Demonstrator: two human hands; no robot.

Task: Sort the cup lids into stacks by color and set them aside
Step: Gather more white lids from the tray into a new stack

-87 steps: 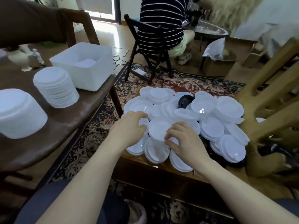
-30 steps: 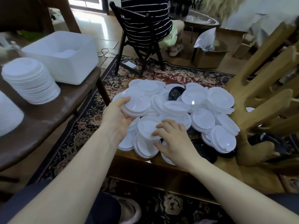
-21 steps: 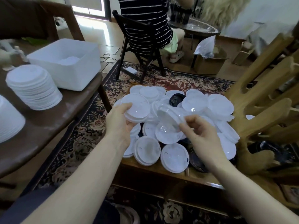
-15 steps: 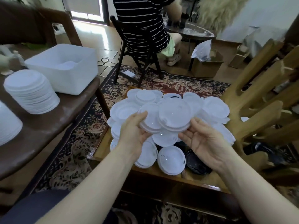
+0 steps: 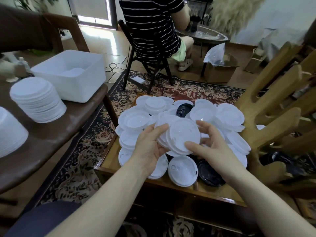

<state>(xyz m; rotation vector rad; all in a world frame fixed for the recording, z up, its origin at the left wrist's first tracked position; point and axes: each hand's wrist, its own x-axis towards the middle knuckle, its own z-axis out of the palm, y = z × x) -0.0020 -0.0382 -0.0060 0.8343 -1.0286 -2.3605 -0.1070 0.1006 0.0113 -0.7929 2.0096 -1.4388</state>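
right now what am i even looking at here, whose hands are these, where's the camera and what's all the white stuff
No robot here: a person wears a wide-angle camera on the head, looking forward and down, so the two bare arms coming up from the bottom are that person's own.

The left hand and right hand together hold a small stack of white cup lids above a low wooden table. The table is heaped with loose white lids, with a few black lids mixed in.

On the dark side table to the left stand a finished stack of white lids and a white plastic bin. Behind, another person in a striped shirt sits on a chair, facing away.
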